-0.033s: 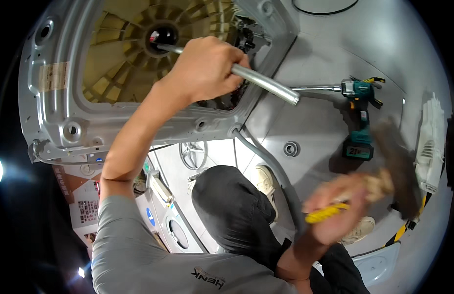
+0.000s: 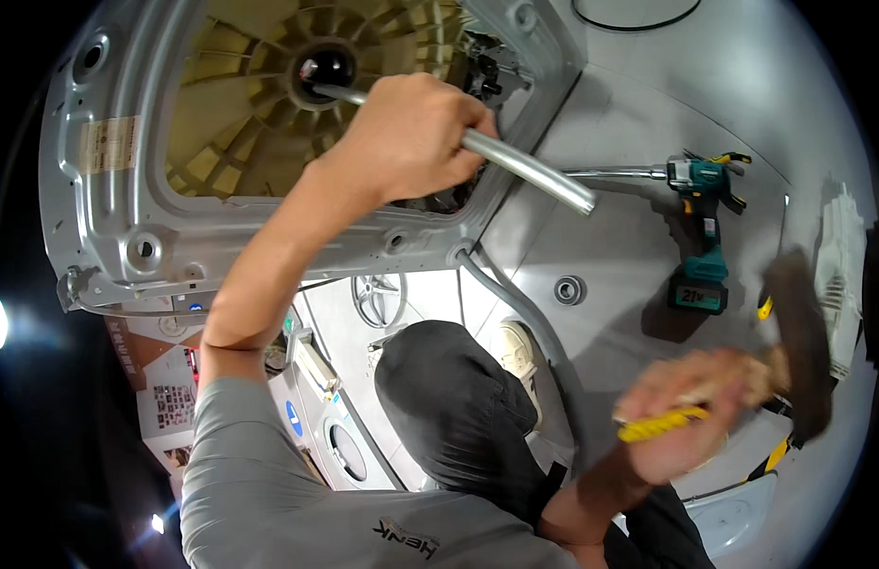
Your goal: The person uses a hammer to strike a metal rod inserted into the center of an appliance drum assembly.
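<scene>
My left hand (image 2: 416,133) is closed around a silver metal pipe (image 2: 534,173). The pipe's thinner far end reaches into the dark round hole in the middle of a yellowish ribbed plastic tub (image 2: 217,104). That tub sits inside a grey sheet-metal cabinet (image 2: 188,248), its opening turned toward me. At the lower right, my right hand (image 2: 686,412), smeared by motion, grips a hammer (image 2: 802,346) by its wooden handle. A yellow grip shows at the handle's end. The dark hammer head is blurred and stands well apart from the pipe's near end.
A teal cordless impact wrench (image 2: 703,190) with a long socket extension stands right of the cabinet. Nearby on the floor are a bearing ring (image 2: 569,290), a spoked pulley wheel (image 2: 378,299) and a white plastic part (image 2: 840,275). A grey hose (image 2: 515,299) runs from the cabinet past my shoe.
My right hand has swung the hammer to the right and slightly down, farther from the pipe. My left hand keeps its hold on the pipe, and the whole view has shifted a little.
</scene>
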Demonstrator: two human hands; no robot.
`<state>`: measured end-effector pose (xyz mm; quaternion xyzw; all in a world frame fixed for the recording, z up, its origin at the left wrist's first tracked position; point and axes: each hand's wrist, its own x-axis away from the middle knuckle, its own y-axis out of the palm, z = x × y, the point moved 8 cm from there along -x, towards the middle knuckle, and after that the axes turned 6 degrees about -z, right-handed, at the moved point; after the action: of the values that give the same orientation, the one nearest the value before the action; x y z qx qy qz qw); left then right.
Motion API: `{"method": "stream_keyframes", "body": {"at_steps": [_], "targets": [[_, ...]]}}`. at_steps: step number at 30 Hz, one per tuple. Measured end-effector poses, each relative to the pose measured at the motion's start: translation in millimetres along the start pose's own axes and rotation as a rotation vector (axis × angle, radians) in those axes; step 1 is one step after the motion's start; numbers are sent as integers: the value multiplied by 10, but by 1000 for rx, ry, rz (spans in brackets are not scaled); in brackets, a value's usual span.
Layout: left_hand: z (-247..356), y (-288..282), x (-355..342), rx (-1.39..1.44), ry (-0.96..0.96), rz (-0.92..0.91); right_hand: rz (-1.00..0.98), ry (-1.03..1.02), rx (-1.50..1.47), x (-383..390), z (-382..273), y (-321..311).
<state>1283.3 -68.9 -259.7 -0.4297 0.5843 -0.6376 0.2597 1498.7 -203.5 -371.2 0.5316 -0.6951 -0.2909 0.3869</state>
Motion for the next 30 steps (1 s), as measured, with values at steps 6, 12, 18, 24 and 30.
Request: {"method": "stream_keyframes", "body": {"at_steps": [6, 12, 18, 24, 30], "targets": [[9, -12, -110, -30, -84, -19, -62, 45, 8, 119, 168, 122], [-65, -20, -7, -26, -57, -21, -72, 65, -34, 7, 121, 81], [141, -179, -104, -8, -24, 43, -172, -82, -265, 74, -98, 122], [-100, -233, 43, 33, -39, 28, -169, 175, 269, 82, 428, 366], [93, -279, -16, 50, -17, 111, 9, 90, 153, -188, -181, 123]]}}
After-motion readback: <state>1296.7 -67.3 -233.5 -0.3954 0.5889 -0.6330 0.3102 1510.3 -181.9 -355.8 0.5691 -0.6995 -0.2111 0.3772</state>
